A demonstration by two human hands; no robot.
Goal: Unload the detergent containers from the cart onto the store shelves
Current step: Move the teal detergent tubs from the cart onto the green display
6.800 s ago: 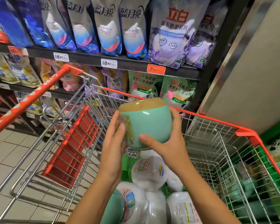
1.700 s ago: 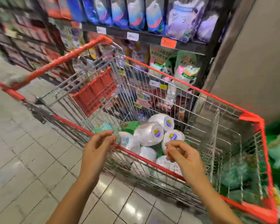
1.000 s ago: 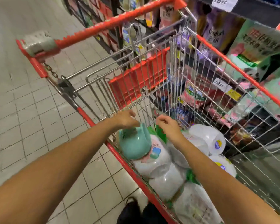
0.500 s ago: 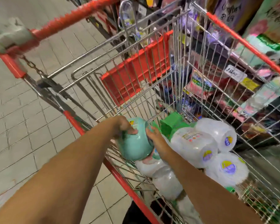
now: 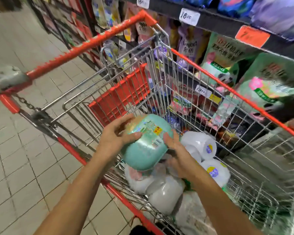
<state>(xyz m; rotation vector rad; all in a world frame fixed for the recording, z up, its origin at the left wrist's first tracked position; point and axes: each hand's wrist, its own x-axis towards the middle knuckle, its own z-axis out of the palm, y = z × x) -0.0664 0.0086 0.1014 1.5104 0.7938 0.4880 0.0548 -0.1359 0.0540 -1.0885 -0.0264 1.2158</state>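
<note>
Head view:
Container: teal detergent container [image 5: 145, 141] held above the cart [image 5: 210, 77], label blurred.
Left hand [image 5: 116, 137]: fingers curled over its near-left side.
Right hand [image 5: 176, 154]: flat against its right side, fingertips hidden beneath.
White containers [image 5: 200, 145]: piled in cart, partly covered.
Shelves [image 5: 219, 24]: far right, cropped.

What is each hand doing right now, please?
Left hand: holding the green tub, fingers on its top.
Right hand: holding the same tub from its right side.
</note>
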